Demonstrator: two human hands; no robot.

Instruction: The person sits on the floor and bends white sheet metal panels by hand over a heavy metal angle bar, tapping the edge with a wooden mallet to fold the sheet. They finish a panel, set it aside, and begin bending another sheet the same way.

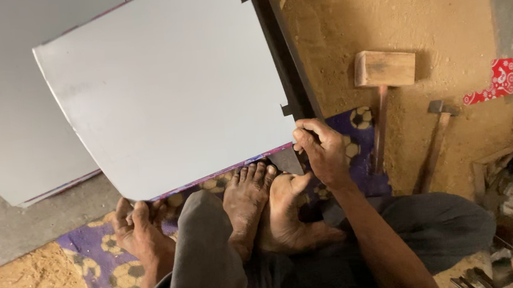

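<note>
We steady the grey panel (167,83) mid-frame, right hand (324,153) pinching its corner, left hand (138,229) gripping the lower edge; alignment needs care.

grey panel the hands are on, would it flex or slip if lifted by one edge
The grey panel looks flat and thin with straight edges, so probably stiff, perhaps bowing a little. Its smooth face may slip; the right hand grips its corner and the left hand its lower edge. It is broad, so likely awkward more than heavy, and could swing if held by one hand.
</note>
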